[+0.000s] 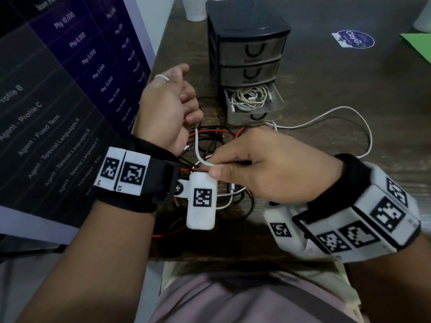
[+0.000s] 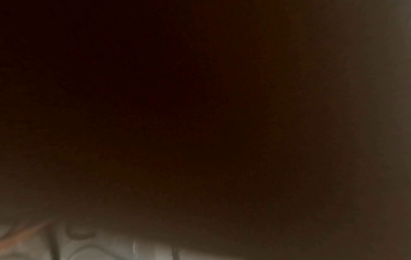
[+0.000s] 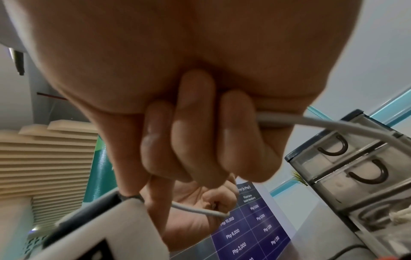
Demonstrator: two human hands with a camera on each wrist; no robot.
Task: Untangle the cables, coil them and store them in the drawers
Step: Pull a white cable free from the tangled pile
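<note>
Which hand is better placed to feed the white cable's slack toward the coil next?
Probably the right hand: it pinches the white cable with the loose run trailing behind it. The left hand already holds the loop.

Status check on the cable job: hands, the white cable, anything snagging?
Left hand and right hand both gripping the white cable. Third drawer open, white cables coiled inside. Red and black cable tangle under the hands, unsorted.

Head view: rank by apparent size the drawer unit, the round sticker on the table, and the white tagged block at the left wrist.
1. drawer unit, clearly the largest.
2. white tagged block, though it sits nearer the camera, which inflates it.
3. round sticker, farther away, so the order of 2 and 3 is unsure.
</note>
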